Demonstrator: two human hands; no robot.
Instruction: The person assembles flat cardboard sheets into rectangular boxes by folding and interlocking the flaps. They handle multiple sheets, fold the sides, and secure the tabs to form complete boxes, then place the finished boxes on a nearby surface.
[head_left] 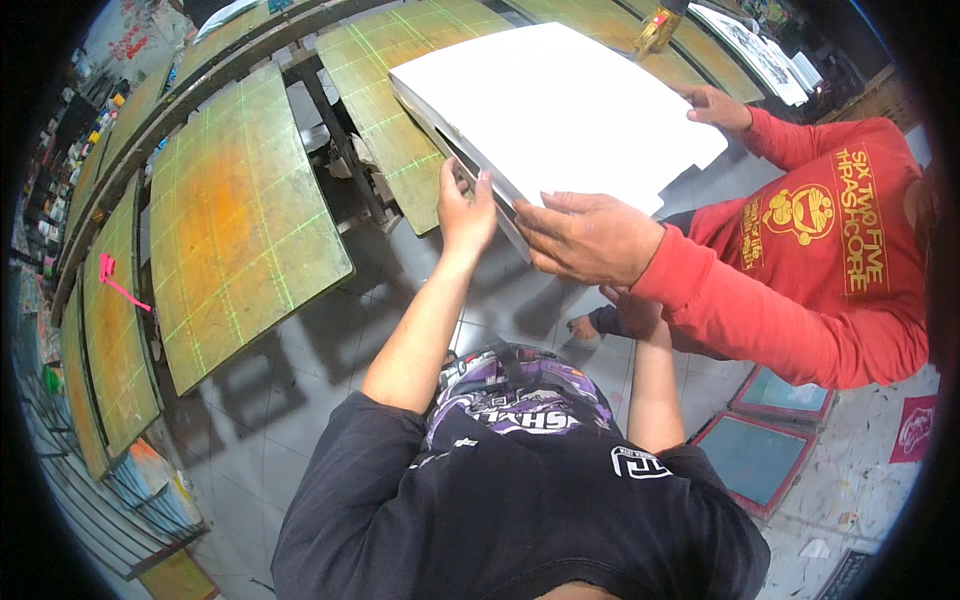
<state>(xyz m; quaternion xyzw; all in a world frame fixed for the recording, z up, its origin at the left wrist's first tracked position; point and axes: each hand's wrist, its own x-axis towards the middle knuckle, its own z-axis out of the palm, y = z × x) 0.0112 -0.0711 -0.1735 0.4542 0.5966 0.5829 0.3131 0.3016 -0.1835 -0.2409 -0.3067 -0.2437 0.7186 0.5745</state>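
Note:
A thick stack of large white sheets (pixel 560 105) is held up in front of me, above the boards. My left hand (pixel 467 212) is at its near left edge, with fingers curled up against its side and the thumb raised beside it. My right hand (pixel 640 308) is below the stack's near side, mostly hidden behind a co-worker's red sleeve, so its grip does not show. The co-worker's one hand (pixel 590 235) lies at the near corner of the stack, and the other hand (pixel 715 107) holds its right edge.
Tilted yellow-green boards (pixel 240 220) with bright green grid lines stand in rows on a dark frame. A pink clamp-like piece (pixel 108 268) sits on one at left. Framed screens (pixel 755 460) lean at lower right. The co-worker in red (pixel 800 230) stands close at right.

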